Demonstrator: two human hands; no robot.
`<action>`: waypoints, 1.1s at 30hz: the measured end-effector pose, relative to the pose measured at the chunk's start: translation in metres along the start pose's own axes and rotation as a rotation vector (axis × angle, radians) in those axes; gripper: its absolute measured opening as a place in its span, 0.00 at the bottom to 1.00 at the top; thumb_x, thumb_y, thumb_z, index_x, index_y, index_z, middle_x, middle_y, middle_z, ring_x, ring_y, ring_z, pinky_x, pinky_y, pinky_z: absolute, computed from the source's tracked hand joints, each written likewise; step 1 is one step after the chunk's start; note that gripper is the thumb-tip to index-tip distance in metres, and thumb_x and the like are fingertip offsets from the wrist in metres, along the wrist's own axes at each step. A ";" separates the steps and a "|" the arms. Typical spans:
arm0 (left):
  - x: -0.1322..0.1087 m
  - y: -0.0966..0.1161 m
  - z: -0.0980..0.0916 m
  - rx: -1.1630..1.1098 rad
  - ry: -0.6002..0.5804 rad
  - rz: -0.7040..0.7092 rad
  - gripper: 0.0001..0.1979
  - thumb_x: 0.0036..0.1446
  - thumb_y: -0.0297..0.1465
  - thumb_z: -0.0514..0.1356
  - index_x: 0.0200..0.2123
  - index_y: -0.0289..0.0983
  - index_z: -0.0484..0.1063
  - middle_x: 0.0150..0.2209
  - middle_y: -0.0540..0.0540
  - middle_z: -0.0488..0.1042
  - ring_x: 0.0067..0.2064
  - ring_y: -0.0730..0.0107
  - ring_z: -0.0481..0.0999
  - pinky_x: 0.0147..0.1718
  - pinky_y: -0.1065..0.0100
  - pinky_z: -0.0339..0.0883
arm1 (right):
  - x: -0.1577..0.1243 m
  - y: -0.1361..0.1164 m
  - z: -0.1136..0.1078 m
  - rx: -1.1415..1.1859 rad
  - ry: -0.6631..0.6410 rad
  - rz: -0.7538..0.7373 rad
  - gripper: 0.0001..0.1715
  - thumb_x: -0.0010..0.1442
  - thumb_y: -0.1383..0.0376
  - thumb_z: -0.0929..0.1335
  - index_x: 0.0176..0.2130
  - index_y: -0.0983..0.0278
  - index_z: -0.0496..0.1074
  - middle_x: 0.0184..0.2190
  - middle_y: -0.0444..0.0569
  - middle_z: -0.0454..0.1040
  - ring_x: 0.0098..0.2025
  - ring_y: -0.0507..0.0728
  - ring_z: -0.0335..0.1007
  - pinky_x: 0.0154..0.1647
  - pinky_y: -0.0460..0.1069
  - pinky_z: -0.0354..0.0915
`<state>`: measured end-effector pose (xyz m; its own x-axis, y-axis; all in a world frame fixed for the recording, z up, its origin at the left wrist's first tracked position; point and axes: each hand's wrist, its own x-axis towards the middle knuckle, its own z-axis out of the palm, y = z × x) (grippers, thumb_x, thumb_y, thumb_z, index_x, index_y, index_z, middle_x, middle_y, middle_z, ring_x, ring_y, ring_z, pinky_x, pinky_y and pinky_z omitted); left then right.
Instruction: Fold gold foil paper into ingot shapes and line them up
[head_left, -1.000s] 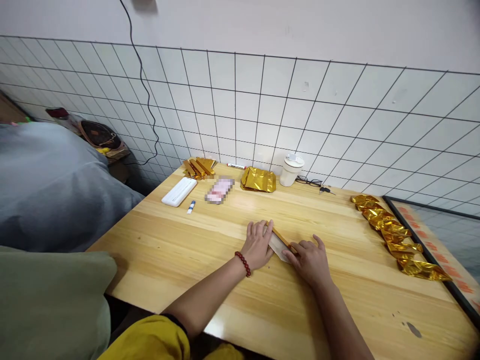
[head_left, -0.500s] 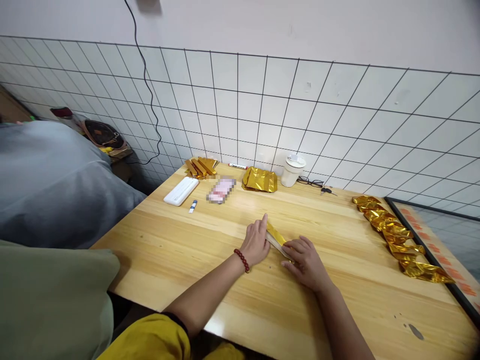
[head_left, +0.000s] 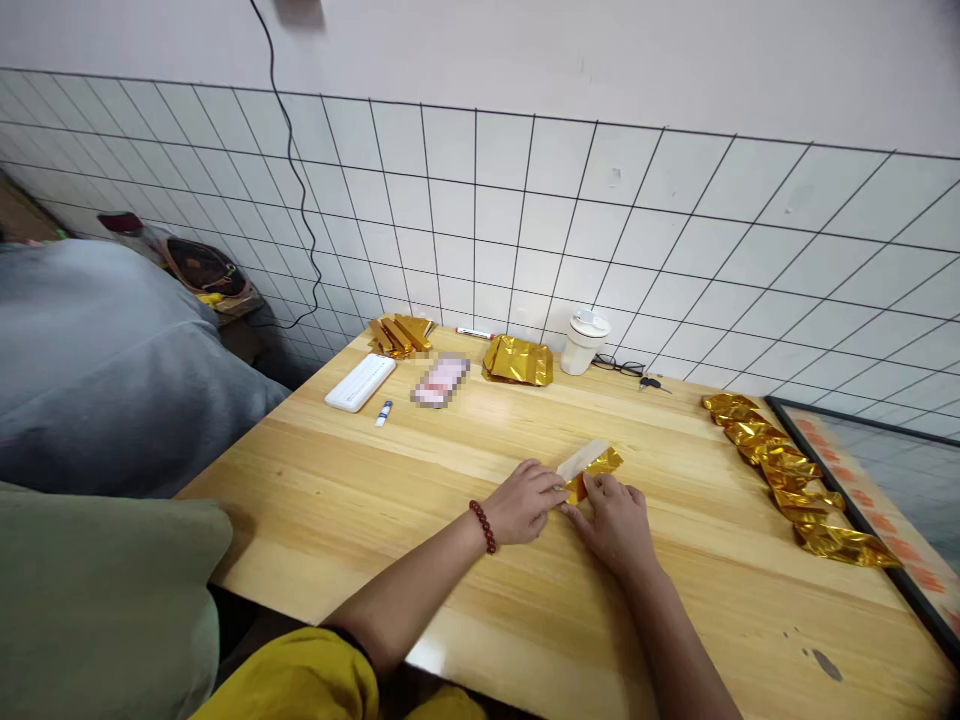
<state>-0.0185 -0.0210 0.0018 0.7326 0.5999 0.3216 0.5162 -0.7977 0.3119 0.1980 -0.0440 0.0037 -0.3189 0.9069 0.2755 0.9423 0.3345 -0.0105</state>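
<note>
Near the middle of the table [head_left: 360,480], a sheet of gold foil paper [head_left: 604,462] lies slanted, partly folded, with a pale strip of its back showing along the far edge. My left hand [head_left: 526,503], with a red bead bracelet at the wrist, has its fingers closed at the paper's left end. On the near side, my right hand [head_left: 616,520] pinches the same paper between thumb and fingers. The fingers hide its near edge. Farther back lies a stack of flat gold foil sheets [head_left: 517,360].
Twisted gold foil pieces [head_left: 781,468] line the right side beside a black-framed panel [head_left: 862,500]. At the back are folded gold strips [head_left: 401,336], a marker [head_left: 475,333], a white lidded cup [head_left: 585,343], glasses [head_left: 621,366] and keys [head_left: 652,383]. A white power bank [head_left: 361,382] lies left; a person in grey [head_left: 105,370] is beside the table.
The foil paper has turned to slant the other way, its far end now pointing right, with more gold showing. My left hand has moved right and nearer to me, close to my right hand.
</note>
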 end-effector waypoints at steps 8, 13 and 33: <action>-0.001 0.001 0.004 0.036 -0.031 -0.096 0.26 0.66 0.49 0.53 0.60 0.40 0.67 0.59 0.42 0.72 0.66 0.50 0.59 0.67 0.39 0.37 | -0.001 0.004 -0.003 0.121 0.060 -0.121 0.26 0.66 0.47 0.63 0.51 0.60 0.76 0.54 0.56 0.74 0.56 0.65 0.67 0.62 0.65 0.48; -0.001 0.004 0.002 0.137 -0.002 -0.238 0.40 0.62 0.58 0.50 0.66 0.34 0.58 0.69 0.33 0.55 0.71 0.43 0.46 0.66 0.35 0.32 | -0.002 0.006 0.004 0.151 -0.074 -0.267 0.30 0.70 0.50 0.58 0.63 0.61 0.66 0.63 0.56 0.67 0.65 0.65 0.59 0.66 0.69 0.42; 0.001 0.004 0.008 0.139 -0.106 -0.179 0.33 0.66 0.49 0.50 0.65 0.32 0.60 0.67 0.35 0.60 0.69 0.55 0.56 0.67 0.54 0.47 | -0.002 0.009 0.020 -0.043 -0.339 0.182 0.43 0.69 0.46 0.49 0.71 0.68 0.48 0.72 0.59 0.43 0.73 0.64 0.38 0.68 0.72 0.30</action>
<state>-0.0121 -0.0246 -0.0038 0.6625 0.7285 0.1741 0.6928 -0.6843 0.2274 0.2048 -0.0378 -0.0158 -0.1550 0.9860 -0.0609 0.9877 0.1560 0.0124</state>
